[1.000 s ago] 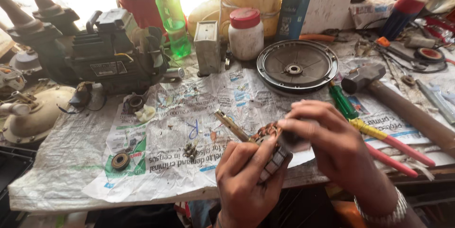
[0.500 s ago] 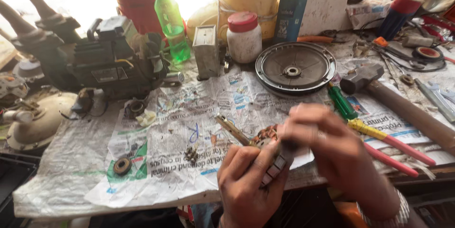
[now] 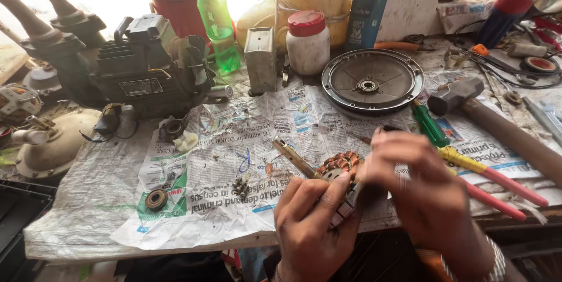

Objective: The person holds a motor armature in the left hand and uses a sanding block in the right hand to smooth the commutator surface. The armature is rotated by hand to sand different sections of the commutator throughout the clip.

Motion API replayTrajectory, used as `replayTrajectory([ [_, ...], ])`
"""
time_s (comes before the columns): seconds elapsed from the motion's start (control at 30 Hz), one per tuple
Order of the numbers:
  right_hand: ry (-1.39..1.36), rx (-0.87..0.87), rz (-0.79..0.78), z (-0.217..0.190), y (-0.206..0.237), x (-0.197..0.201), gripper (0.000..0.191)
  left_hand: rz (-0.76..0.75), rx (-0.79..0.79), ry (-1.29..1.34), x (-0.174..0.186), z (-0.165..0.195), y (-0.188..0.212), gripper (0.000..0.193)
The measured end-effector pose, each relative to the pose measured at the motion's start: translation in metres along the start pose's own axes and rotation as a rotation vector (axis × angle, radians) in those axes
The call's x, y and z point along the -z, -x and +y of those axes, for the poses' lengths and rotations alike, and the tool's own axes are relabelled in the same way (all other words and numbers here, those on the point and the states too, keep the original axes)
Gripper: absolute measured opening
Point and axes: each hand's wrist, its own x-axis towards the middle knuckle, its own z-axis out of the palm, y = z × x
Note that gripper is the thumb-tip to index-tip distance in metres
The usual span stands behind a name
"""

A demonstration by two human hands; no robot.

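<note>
While the left hand [image 3: 310, 229] grips the copper-wound motor armature [image 3: 339, 168] near the newspaper's [image 3: 234, 159] front edge, right-hand [image 3: 421, 194] fingers pinch its windings, apparently mid-job.

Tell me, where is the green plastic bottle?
In the head view, the green plastic bottle stands upright at the table's far side, left of centre, between the dark motor pump and small grey metal box.

bright daylight floods behind a newspaper-covered workbench [image 3: 88, 223].

A green bottle [image 3: 218, 21], a red-lidded white jar [image 3: 308, 42], copper-orange windings [image 3: 342, 162] and printed newspaper [image 3: 234, 159].
</note>
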Motion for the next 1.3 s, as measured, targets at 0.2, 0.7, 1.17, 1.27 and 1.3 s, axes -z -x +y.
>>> replayTrajectory([
  [0.2, 0.008, -0.016, 0.005, -0.016, -0.019, 0.002, 0.020, 0.018, -0.013, -0.011, 0.002, 0.002, -0.005, 0.040],
  [0.7, -0.004, 0.016, 0.041, -0.013, -0.015, -0.001, 0.023, 0.031, 0.018, -0.003, 0.000, 0.000, -0.001, 0.044],
  [1.17, -0.011, -0.033, 0.043, 0.000, 0.003, -0.003, 0.022, 0.046, 0.032, -0.015, 0.000, 0.001, 0.000, 0.043],
  [1.27, -0.080, 0.077, 0.040, -0.012, -0.006, -0.002, 0.026, 0.045, 0.038, -0.016, 0.000, 0.000, 0.000, 0.042],
  [1.3, -0.064, 0.015, 0.029, -0.014, -0.009, -0.002, 0.026, 0.033, 0.040, -0.016, 0.000, 0.000, -0.001, 0.042],
])
